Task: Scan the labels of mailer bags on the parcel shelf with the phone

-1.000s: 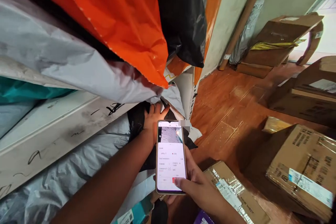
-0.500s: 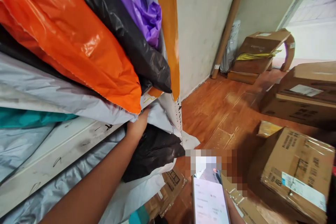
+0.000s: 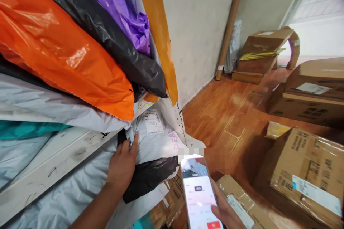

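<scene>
My left hand (image 3: 122,166) grips the edge of a grey plastic mailer bag (image 3: 157,137) that bears a white shipping label and hangs out from under the white shelf (image 3: 57,152). A black bag (image 3: 149,179) lies just beneath it. My right hand (image 3: 224,213) holds a smartphone (image 3: 200,195) upright at the bottom of the view, its lit screen facing me with a red button at the bottom. Above the shelf, orange (image 3: 61,53), black (image 3: 107,32) and purple (image 3: 118,10) parcel bags are stacked.
Cardboard boxes stand on the wooden floor at right (image 3: 309,171), far right (image 3: 313,96) and in the back corner (image 3: 264,52). A long cardboard tube (image 3: 228,28) leans on the wall. Another taped box (image 3: 242,207) lies below the phone. An orange shelf post (image 3: 158,32) rises beside the bags.
My left hand came down from the upper bags and pulled the grey labelled mailer forward, so its label now shows. The phone moved slightly left and up into view.
</scene>
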{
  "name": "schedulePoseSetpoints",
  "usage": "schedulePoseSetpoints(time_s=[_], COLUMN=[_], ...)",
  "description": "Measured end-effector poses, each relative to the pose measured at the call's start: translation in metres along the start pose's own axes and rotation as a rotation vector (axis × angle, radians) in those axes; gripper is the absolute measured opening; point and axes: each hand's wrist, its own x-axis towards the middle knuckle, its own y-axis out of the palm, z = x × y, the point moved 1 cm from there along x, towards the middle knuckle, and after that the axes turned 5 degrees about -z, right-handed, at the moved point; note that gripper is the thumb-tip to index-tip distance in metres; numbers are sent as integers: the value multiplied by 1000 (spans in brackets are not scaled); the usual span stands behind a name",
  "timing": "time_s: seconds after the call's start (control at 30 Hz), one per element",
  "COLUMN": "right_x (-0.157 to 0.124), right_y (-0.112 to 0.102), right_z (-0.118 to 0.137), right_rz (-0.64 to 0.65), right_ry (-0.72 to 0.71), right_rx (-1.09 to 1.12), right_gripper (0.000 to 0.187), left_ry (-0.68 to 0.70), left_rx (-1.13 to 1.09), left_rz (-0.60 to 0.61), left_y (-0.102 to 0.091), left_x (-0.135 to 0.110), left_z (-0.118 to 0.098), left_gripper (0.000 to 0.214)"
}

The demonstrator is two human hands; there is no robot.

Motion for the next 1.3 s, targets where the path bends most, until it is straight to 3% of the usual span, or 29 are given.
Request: schedulePoseSetpoints(time_s=[0.1, 0.2, 0.33, 0.43, 0.7, 0.9, 1.3], right_x=[25, 52, 79, 85, 84, 87, 75], right_y=[35, 67, 100, 113, 119, 119, 116], right_z=[8, 9, 8, 10, 10, 6, 17], right_rz=[47, 279, 346, 414, 383, 450, 444], right_ry=[-41, -57, -148, -171, -147, -168, -148], right_rx=[-93, -220, -109, -41, -99, -63, -43], right_gripper=[86, 83, 66, 67, 60, 54, 60], left_ry=[-3, 13, 18, 29, 49, 64, 24], left_rx=[1, 17, 9, -10, -13, -36, -39], left_rz=[-129, -203, -213, -233, -293, -339, -164], left_y=[8, 14, 16, 17, 19, 19, 20], left_x=[0, 0, 1, 0, -2, -2, -2], left_z=[0, -1, -2, -2, -2, -2, -3], left_gripper=[55, 54, 55, 59, 65, 70, 56])
